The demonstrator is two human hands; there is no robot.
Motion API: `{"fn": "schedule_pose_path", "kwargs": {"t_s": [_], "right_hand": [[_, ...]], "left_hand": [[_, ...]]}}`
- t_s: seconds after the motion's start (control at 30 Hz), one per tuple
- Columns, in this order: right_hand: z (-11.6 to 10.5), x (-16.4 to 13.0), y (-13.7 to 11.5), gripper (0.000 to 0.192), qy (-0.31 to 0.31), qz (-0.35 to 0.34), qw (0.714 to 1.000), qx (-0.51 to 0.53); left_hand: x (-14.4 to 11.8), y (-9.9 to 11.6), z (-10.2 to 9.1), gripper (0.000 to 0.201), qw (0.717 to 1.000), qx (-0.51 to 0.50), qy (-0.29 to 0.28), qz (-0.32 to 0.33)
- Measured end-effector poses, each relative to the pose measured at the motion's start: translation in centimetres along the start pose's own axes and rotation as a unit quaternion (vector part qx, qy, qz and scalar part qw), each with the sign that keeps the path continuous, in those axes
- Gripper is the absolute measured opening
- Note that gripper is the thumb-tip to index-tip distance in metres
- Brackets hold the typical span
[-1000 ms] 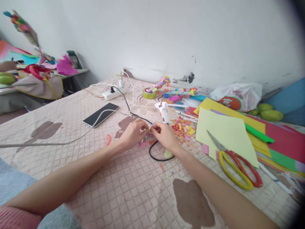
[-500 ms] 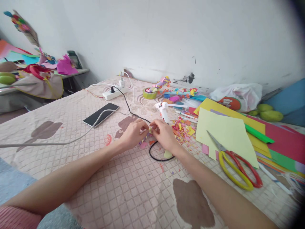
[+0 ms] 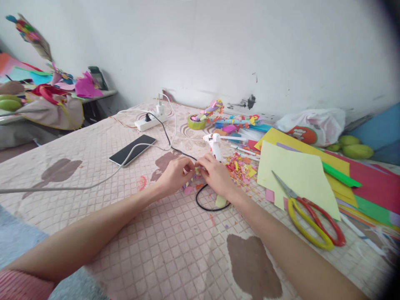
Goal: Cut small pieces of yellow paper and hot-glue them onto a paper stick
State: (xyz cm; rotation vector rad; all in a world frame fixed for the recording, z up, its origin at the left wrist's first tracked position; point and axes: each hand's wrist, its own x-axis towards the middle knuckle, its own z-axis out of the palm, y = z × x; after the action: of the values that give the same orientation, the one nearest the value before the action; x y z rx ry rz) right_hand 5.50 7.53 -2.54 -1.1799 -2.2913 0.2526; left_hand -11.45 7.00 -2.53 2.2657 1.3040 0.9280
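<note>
We see the glue gun (image 3: 214, 146) just beyond the hands and the scissors (image 3: 297, 198) on pale paper (image 3: 308, 166) at right, presumably for easy reach. Mid-table (image 3: 140, 237), left hand (image 3: 176, 173) and right hand (image 3: 215, 174) meet, thumbs and fingertips pinched on a small yellowish piece (image 3: 196, 170), partly hidden, probably held low for steadiness.

A counter (image 3: 175, 258) is lying under a pink, grid-patterned cover (image 3: 103, 143) with brown leaf shapes (image 3: 254, 266). A dark-screened phone (image 3: 132, 151) is lying in front of a white power strip (image 3: 151, 122), a tape roll (image 3: 196, 125) is resting behind a glue gun (image 3: 214, 145), paper scraps (image 3: 239, 168) are lying near a looping black cable (image 3: 211, 209), and coloured sheets (image 3: 375, 183) are overlapping at the right.
</note>
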Motion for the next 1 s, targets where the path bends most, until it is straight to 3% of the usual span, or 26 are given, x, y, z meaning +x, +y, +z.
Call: {"fn": "schedule_pose_path", "kwargs": {"t_s": [0.43, 1.0], "right_hand": [[-0.37, -0.02, -0.19, 0.018, -0.021, -0.023, 0.999, -0.040], [-0.62, 0.18, -0.22, 0.024, -0.041, -0.071, 0.992, -0.095]], "left_hand": [[0.12, -0.25, -0.08, 0.016, 1.000, -0.022, 0.006, 0.003], [0.24, -0.15, 0.00, 0.008, 0.998, -0.047, 0.024, -0.031]]}}
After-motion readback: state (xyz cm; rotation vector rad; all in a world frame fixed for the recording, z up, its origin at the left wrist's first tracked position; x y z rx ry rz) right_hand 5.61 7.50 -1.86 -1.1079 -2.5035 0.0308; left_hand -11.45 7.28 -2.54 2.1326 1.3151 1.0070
